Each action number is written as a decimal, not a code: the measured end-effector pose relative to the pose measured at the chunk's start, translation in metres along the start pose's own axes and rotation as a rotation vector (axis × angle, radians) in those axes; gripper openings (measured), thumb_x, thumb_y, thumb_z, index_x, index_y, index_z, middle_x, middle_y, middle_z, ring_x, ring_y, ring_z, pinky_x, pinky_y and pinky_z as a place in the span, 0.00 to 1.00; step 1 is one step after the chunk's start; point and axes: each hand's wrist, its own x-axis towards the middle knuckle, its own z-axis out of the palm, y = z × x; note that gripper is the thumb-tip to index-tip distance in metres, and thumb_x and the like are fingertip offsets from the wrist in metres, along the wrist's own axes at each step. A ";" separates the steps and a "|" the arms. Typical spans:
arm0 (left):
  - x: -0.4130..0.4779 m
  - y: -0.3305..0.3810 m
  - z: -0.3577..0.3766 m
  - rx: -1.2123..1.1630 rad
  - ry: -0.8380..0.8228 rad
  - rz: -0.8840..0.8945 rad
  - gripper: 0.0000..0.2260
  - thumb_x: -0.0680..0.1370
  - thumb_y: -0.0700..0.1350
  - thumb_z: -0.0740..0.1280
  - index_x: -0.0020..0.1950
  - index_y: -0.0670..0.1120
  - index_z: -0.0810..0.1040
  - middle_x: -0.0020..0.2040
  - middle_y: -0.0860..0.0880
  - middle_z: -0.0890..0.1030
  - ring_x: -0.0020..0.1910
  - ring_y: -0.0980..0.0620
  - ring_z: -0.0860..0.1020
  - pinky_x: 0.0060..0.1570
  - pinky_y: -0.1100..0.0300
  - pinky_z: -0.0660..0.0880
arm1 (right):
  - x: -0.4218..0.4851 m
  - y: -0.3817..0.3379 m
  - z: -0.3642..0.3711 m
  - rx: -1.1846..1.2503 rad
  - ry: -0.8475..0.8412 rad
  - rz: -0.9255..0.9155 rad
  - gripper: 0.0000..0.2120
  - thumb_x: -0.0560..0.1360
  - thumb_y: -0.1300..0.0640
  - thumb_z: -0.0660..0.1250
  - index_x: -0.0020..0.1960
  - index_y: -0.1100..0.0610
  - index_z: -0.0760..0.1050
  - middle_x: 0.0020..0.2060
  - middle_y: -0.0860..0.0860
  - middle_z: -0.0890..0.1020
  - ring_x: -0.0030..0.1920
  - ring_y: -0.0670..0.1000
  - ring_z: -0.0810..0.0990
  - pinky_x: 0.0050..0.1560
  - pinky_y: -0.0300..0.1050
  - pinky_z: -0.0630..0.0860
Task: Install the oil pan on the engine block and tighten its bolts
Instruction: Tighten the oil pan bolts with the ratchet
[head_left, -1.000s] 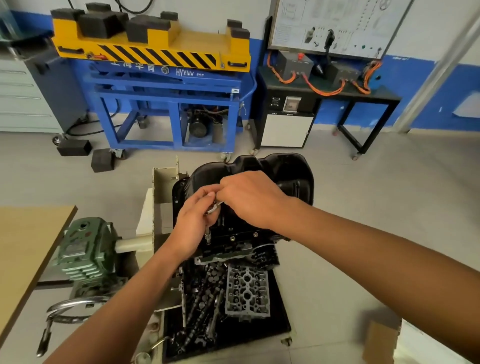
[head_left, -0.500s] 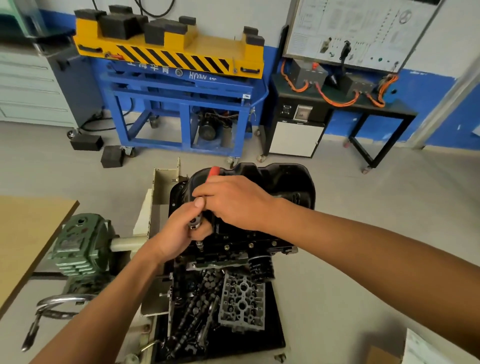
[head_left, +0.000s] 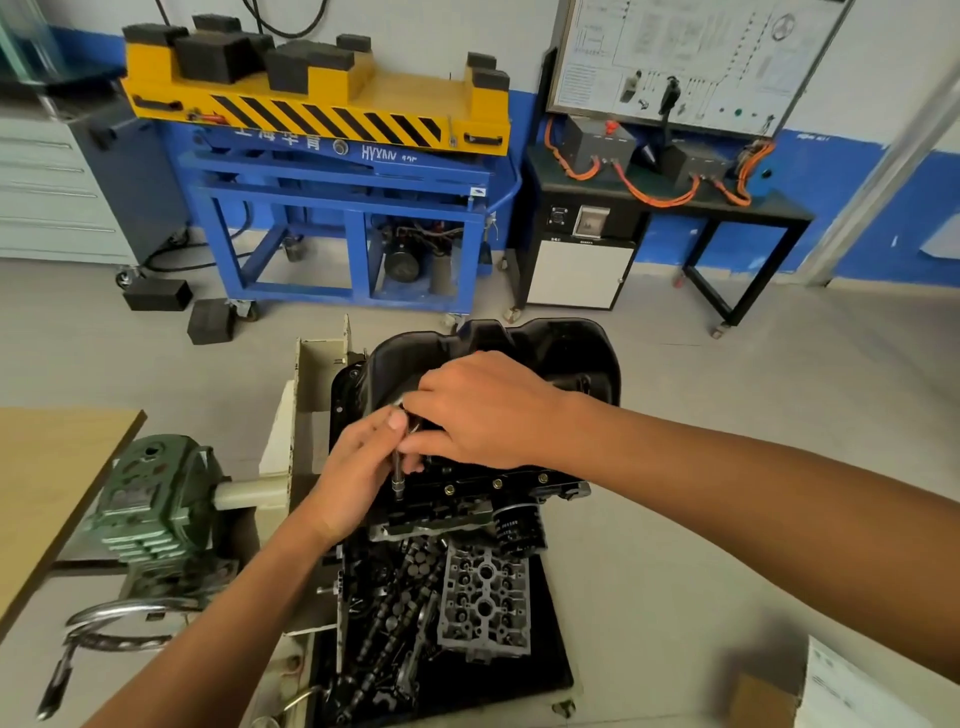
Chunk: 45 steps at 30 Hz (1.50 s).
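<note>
Since half a second ago, the red end of the handle has gone almost fully under the right hand (head_left: 483, 410), and more of the steel shaft now shows below the left hand (head_left: 358, 467).

At 6 o'clock from the engine, a black tray (head_left: 550, 649) holds camshafts (head_left: 384, 623) lying loosely together, a grey cast part (head_left: 485, 597) with many holes, and small dark pieces that I cannot name.

At the middle of the view the black oil pan (head_left: 571, 358) sits on the engine block (head_left: 467, 512) with its bulged bottom turned up. Its long axis runs from 9 to 3 o'clock. Along the near flange there is a row of bolts (head_left: 497, 484).

Both hands are over the 9 o'clock end of the pan, touching each other. The left hand curls its fingers round the top of the socket wrench (head_left: 397, 478), with the thumb pointing up. The shaft stands upright, with its lower end on the near flange corner. The right hand lies over the pan and closes on the handle, which is mostly hidden under the palm. Most of the pan stays uncovered at 3 o'clock from the hands.
</note>
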 end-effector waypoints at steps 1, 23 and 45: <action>0.001 0.002 0.000 0.065 0.024 0.028 0.20 0.82 0.57 0.59 0.39 0.46 0.77 0.35 0.46 0.74 0.38 0.48 0.73 0.45 0.56 0.73 | 0.001 -0.002 -0.001 0.007 -0.007 0.016 0.21 0.81 0.39 0.56 0.59 0.53 0.77 0.47 0.50 0.81 0.45 0.54 0.79 0.42 0.53 0.76; 0.001 0.001 -0.026 0.642 0.099 0.251 0.08 0.72 0.47 0.76 0.48 0.45 0.87 0.43 0.53 0.85 0.48 0.51 0.78 0.50 0.48 0.75 | 0.032 -0.023 -0.020 0.296 -0.202 0.344 0.20 0.77 0.55 0.69 0.31 0.54 0.64 0.26 0.50 0.69 0.25 0.49 0.69 0.26 0.43 0.65; 0.002 0.010 -0.040 0.533 0.009 0.131 0.09 0.72 0.46 0.74 0.49 0.44 0.87 0.51 0.45 0.84 0.53 0.46 0.82 0.60 0.42 0.77 | 0.034 -0.024 -0.023 0.131 -0.140 0.082 0.25 0.75 0.62 0.70 0.30 0.50 0.57 0.27 0.47 0.64 0.25 0.45 0.65 0.26 0.41 0.59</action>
